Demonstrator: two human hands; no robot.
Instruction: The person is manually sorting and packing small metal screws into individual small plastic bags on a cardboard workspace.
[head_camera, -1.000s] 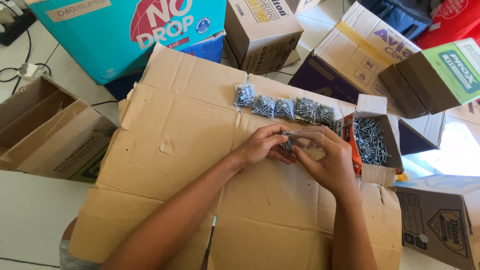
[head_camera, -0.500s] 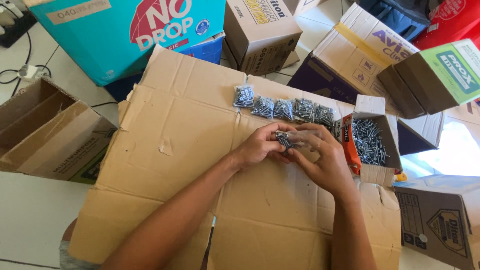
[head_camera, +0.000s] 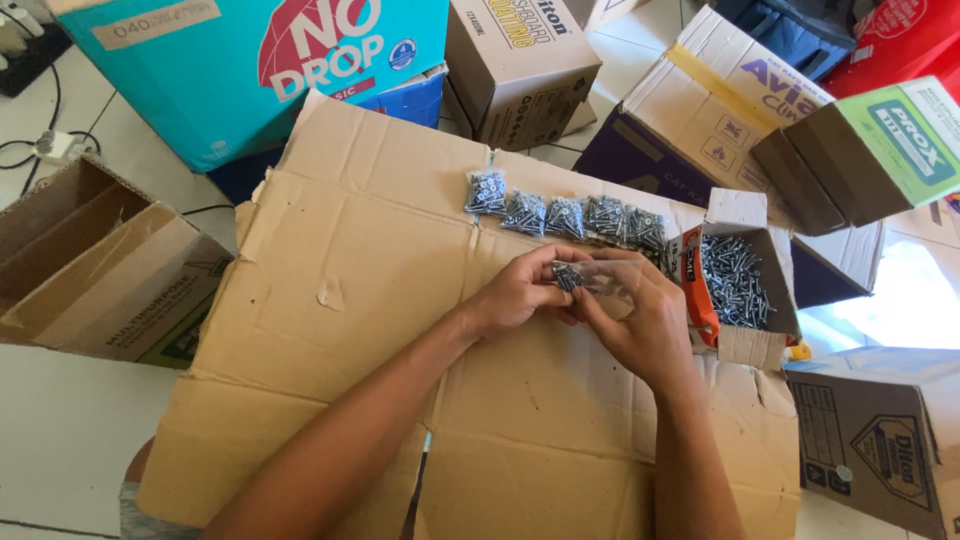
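Note:
Both my hands meet over a flattened cardboard sheet (head_camera: 360, 250). My left hand (head_camera: 520, 292) and my right hand (head_camera: 645, 325) together pinch a small clear plastic bag (head_camera: 590, 276) with a cluster of grey screws in its left end. Just beyond my fingers lies a row of several filled screw bags (head_camera: 565, 214). To the right of my right hand stands a small open box of loose screws (head_camera: 735, 282), with an orange side panel.
Cardboard boxes ring the sheet: a large teal box (head_camera: 250, 70) at the back left, an open brown box (head_camera: 90, 260) at the left, a brown one (head_camera: 520, 65) behind, a purple-sided box (head_camera: 690, 120) and a green-labelled box (head_camera: 860, 150) at the right. White tiled floor shows around them.
The screws in the bag have shifted up and to the left between my fingers. Both hands have stayed in about the same place.

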